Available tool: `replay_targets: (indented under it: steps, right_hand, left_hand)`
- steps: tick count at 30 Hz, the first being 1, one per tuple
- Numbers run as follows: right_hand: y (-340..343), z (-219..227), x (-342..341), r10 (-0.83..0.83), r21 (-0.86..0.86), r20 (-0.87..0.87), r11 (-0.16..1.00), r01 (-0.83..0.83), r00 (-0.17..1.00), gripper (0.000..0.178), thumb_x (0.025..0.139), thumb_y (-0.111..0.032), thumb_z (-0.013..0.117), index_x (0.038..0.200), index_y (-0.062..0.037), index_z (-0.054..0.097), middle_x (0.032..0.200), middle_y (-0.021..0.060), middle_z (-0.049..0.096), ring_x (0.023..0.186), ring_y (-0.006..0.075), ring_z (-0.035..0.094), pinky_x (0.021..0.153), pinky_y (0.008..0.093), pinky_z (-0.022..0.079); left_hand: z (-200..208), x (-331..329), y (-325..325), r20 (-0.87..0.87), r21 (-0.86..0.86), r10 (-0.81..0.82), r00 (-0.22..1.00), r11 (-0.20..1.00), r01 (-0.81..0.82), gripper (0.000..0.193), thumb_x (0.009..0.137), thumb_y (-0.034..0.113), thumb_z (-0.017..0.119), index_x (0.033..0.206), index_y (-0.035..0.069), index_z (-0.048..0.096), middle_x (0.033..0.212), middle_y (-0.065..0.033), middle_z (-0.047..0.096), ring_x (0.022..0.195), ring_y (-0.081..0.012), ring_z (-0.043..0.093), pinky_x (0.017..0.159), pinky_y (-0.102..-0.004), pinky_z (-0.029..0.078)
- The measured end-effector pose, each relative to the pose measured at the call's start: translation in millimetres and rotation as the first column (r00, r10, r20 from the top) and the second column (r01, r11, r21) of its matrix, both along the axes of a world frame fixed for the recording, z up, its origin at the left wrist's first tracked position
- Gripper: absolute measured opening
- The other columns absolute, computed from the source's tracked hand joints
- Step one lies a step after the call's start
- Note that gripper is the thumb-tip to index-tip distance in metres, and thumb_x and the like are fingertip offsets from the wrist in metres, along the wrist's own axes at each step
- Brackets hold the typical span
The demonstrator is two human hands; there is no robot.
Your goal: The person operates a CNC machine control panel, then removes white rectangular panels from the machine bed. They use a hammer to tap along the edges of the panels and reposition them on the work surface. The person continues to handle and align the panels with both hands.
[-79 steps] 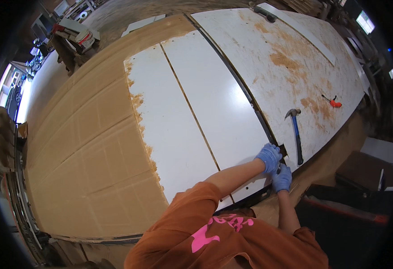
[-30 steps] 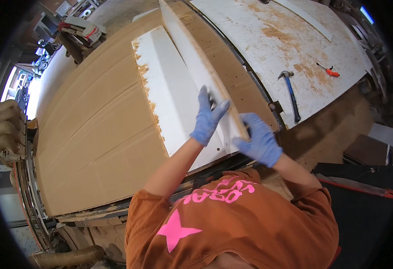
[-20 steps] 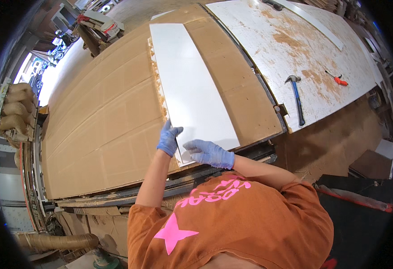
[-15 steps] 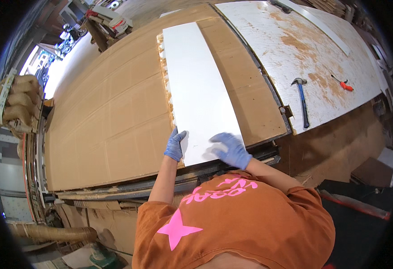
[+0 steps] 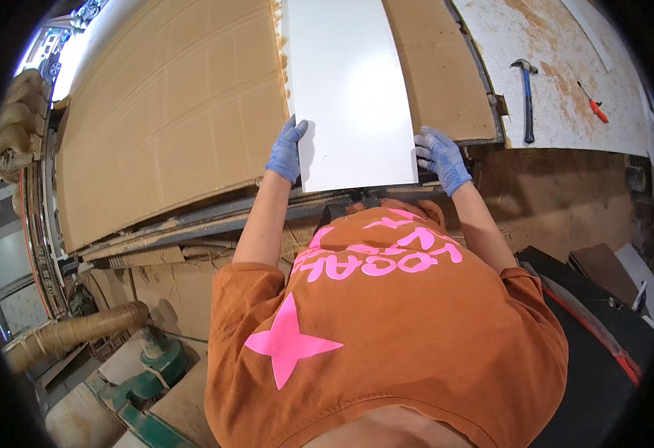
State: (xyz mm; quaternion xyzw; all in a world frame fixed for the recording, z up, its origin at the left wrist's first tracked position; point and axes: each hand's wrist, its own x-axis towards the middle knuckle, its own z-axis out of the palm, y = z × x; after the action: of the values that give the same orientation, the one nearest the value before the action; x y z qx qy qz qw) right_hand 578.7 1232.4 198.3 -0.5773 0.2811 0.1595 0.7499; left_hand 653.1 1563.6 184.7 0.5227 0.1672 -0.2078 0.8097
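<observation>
Shifted off the white panel (image 5: pixel 353 93), the right hand (image 5: pixel 442 158) spreads at its four o'clock edge, the left hand (image 5: pixel 287 153), grip unclear, at eight, brown board (image 5: pixel 174 112) stretching toward nine.

Head-worn fisheye looks down over shirt (image 5: pixel 416 336) toward white panel (image 5: pixel 349 89)

At the frame's top edge we lose the far ends of the long white rectangular panel (image 5: pixel 349 97) and flat brown sheet (image 5: pixel 174 123). Near centre, we cannot tell whether the blue-gloved left hand (image 5: pixel 284 155) has fingertips beneath the panel.
</observation>
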Motion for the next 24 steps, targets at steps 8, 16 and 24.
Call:
replay_targets:
  steps: [8, 16, 24]
  right_hand:
    - [95.3, 15.0, -7.2, 0.769, -0.904, 0.378, 0.428, 0.024, 0.515, 0.03, 0.075, -0.04, 0.073, 0.097, -0.0191, 0.072, 0.092, 0.0041, 0.069, 0.085, 0.0241, 0.064, 0.082, 0.0392, 0.045]
    - [126.4, 8.1, 9.7, 0.85, -0.945, 0.231, 0.312, -0.101, 0.473, 0.015, 0.077, -0.034, 0.072, 0.08, -0.0191, 0.071, 0.078, -0.0005, 0.068, 0.075, 0.0198, 0.065, 0.074, 0.0378, 0.044]
    - [132.7, 6.3, 15.6, 0.848, -0.967, 0.18, 0.245, -0.066, 0.499, 0.014, 0.078, -0.032, 0.071, 0.08, -0.0181, 0.07, 0.08, 0.0005, 0.067, 0.073, 0.0216, 0.065, 0.07, 0.0374, 0.045]
  left_hand:
    - [-26.1, -25.3, -16.9, 0.058, 0.187, -0.063, 0.996, 0.981, 0.051, 0.053, 0.09, 0.017, 0.063, 0.138, 0.002, 0.044, 0.119, -0.0113, 0.06, 0.1, -0.0201, 0.06, 0.084, -0.0332, 0.051]
    - [-27.6, -31.3, -20.7, 0.076, 0.229, -0.044, 0.996, 0.973, 0.025, 0.057, 0.089, 0.022, 0.066, 0.138, 0.001, 0.044, 0.119, -0.0111, 0.06, 0.102, -0.0188, 0.057, 0.085, -0.0333, 0.05]
    - [-18.1, -35.6, -29.7, 0.065, 0.223, 0.052, 0.997, 0.973, -0.065, 0.049, 0.09, 0.019, 0.064, 0.133, 0.0, 0.05, 0.116, -0.0116, 0.062, 0.101, -0.0186, 0.059, 0.086, -0.0313, 0.049]
